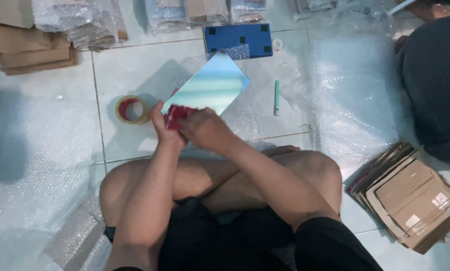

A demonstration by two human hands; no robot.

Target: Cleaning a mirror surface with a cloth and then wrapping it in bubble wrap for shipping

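Red cloth (174, 115); pale blue-green mirror panel (208, 86); dark blue board (238, 39).

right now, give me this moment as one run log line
left hand: holds mirror panel | right hand: on red cloth at panel's near end | tape roll: on floor, left | teal cutter: right

One rectangular mirror (207, 88) is in view, with one red cloth (176, 115) at its near corner. Two hands work there: one left hand (162, 125) and one right hand (205, 129). One roll of tape (132, 110) lies on the floor, along with one teal pen-like tool (277, 98) and one blue panel (238, 40) bearing five dark squares. There are two heaps of flattened cardboard: one stack (410, 195) at the right, one pile (29, 47) at the upper left. Bubble wrap sheets overlap too much to count.
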